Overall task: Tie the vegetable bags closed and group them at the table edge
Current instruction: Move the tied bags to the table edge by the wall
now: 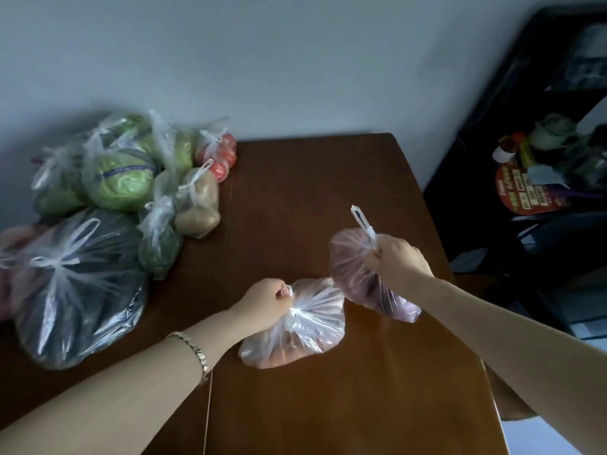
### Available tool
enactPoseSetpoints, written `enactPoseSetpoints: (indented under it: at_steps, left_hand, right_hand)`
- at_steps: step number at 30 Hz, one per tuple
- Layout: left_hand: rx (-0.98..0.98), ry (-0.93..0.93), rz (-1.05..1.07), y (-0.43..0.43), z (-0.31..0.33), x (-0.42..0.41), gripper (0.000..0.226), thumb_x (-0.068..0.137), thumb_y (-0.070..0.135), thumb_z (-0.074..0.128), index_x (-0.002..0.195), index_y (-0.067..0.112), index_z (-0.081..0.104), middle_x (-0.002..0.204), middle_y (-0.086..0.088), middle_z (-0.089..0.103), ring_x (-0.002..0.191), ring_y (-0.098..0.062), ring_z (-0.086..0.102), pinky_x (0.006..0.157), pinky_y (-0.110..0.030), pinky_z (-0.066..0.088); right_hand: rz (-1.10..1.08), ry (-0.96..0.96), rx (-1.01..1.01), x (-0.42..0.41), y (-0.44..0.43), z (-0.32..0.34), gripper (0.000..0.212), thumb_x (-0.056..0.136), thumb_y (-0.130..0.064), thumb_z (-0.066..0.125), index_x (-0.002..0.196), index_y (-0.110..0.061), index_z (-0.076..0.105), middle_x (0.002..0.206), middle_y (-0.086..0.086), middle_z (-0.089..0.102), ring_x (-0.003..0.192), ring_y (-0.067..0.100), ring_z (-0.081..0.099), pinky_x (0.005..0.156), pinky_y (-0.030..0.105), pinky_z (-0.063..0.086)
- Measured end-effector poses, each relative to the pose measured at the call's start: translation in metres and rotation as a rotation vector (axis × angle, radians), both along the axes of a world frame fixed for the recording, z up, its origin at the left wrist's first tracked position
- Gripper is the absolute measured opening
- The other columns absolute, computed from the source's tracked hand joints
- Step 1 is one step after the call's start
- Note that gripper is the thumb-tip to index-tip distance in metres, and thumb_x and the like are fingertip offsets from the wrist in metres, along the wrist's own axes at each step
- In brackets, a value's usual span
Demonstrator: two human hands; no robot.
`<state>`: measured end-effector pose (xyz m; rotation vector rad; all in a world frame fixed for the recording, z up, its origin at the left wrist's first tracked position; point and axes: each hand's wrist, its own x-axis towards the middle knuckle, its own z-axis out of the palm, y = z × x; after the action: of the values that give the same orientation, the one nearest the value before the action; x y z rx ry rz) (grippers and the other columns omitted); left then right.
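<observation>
Two clear plastic bags sit near the middle of the brown wooden table [328, 192]. My left hand [264, 302] grips the knotted top of a bag with orange-pink produce [308, 336] that rests on the table. My right hand [399, 259] holds the gathered neck of a bag with reddish-purple produce [351, 274], its handle loop sticking up and the bag tilted. At the table's left stands a cluster of tied bags: cabbages [120, 178], potatoes [198, 205], tomatoes [220, 156], green vegetables [159, 244] and a large dark bag [82, 290].
A grey wall runs behind the table. A dark shelf [538, 178] with bottles and packets stands to the right, close to the table's right edge. A pinkish bag [13, 277] lies at the far left edge of view.
</observation>
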<state>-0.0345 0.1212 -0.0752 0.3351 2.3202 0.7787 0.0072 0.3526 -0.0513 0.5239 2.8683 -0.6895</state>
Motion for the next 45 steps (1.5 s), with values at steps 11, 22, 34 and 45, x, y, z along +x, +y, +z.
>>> enactPoseSetpoints:
  at_steps: [11,22,34,45]
  left_hand:
    - [0.189,0.146,0.736,-0.157,0.005,-0.06,0.028,0.095,0.015,0.04,0.087,-0.005,0.057,0.077,-0.013,0.053,0.076,-0.027,0.049,0.064,-0.031,0.037]
    - [0.017,0.372,0.068,-0.236,-0.031,-0.062,0.067,0.081,0.036,0.063,0.136,0.019,0.029,0.128,-0.013,0.034,0.125,-0.03,0.035,0.098,-0.035,0.036]
    - [-0.555,0.312,-0.54,-0.228,-0.08,-0.073,0.109,0.071,0.057,0.067,0.145,0.038,-0.011,0.143,-0.012,-0.04,0.133,-0.045,-0.028,0.114,-0.057,0.001]
    - [-0.563,0.229,-0.378,-0.216,-0.074,-0.086,0.099,0.074,0.059,0.061,0.148,0.029,0.002,0.153,-0.016,-0.024,0.141,-0.045,-0.013,0.117,-0.051,0.005]
  right_hand:
    - [-0.078,-0.098,-0.111,-0.048,-0.182,-0.018,0.022,0.086,-0.024,0.043,0.069,-0.011,0.04,0.064,-0.002,0.044,0.063,0.023,0.043,0.052,0.031,0.03]
    - [-0.272,-0.146,-0.261,-0.074,-0.271,-0.053,0.026,0.085,-0.018,0.044,0.061,-0.014,0.034,0.062,-0.001,0.04,0.054,0.015,0.034,0.048,0.03,0.027]
    - [-0.35,-0.028,-0.264,-0.097,-0.26,-0.061,0.03,0.088,-0.015,0.042,0.059,-0.01,0.036,0.069,0.002,0.042,0.052,0.012,0.035,0.045,0.028,0.026]
    - [-0.555,0.044,-0.514,-0.125,-0.245,-0.068,0.021,0.091,-0.029,0.045,0.095,-0.01,0.052,0.112,0.013,0.049,0.093,0.022,0.049,0.078,0.03,0.041]
